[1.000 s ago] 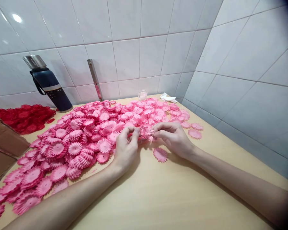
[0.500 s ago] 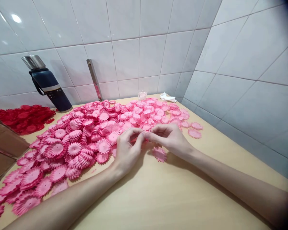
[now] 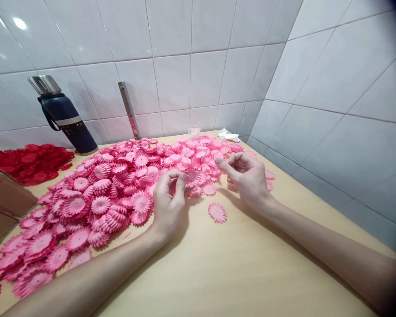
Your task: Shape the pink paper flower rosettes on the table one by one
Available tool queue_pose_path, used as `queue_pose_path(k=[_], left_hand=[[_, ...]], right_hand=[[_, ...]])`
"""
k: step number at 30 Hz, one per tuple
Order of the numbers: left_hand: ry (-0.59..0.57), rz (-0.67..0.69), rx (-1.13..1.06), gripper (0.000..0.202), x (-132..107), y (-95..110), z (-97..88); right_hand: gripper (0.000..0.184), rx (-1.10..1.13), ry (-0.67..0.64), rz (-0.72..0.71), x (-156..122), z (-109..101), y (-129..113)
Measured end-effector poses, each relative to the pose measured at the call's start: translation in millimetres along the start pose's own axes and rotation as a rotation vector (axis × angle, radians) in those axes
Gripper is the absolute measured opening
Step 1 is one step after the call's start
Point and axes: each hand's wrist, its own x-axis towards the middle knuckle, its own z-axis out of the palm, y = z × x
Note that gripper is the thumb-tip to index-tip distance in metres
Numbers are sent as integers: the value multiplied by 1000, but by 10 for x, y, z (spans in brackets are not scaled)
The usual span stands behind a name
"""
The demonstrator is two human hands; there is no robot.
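Short of the table's (image 3: pixel 224 268) far edge, a round pink flower (image 3: pixel 194 177) faces us.
Left hand (image 3: pixel 169 202) pinches its left rim; right hand's (image 3: pixel 249 178) fingers hang apart.

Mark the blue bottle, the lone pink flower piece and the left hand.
Blue bottle (image 3: pixel 65 110), head view: body's middle.
Lone pink flower piece (image 3: pixel 217 213), head view: centre.
Left hand (image 3: pixel 168 205), head view: near the thumb base.
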Motion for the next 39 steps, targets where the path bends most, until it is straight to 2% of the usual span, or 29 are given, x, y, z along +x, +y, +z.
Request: queue_pose_path(k=[2, 4, 7, 9, 13, 21, 26, 32, 39], left_hand=[[-22, 8, 12, 16, 14, -13, 0], [-42, 9, 21, 16, 22, -30, -6], [-79, 42, 75, 15, 29, -48, -25], [-104, 78, 121, 15, 33, -53, -38], [-140, 109, 140, 17, 41, -58, -43], [-153, 88, 142, 14, 38, -61, -28], [-156, 71, 159, 15, 26, -56, -22], [-175, 86, 222, 15, 27, -37, -26], [-184, 71, 216, 15, 31, -53, -23]], right_hand=[[32, 10, -52, -41, -36, 11, -62], [32, 17, -197, -63, -104, 40, -133], [19, 33, -451, 9, -206, 91, -208], [18, 45, -520, 80, -247, 116, -223], [17, 83, -513, 152, -256, 131, -203], [14, 118, -507, 141, -232, 132, -186], [9, 46, -446, 101, -202, 111, -171], [11, 90, -490, 121, -195, 84, -155], [8, 16, -469, 101, -210, 111, -147]])
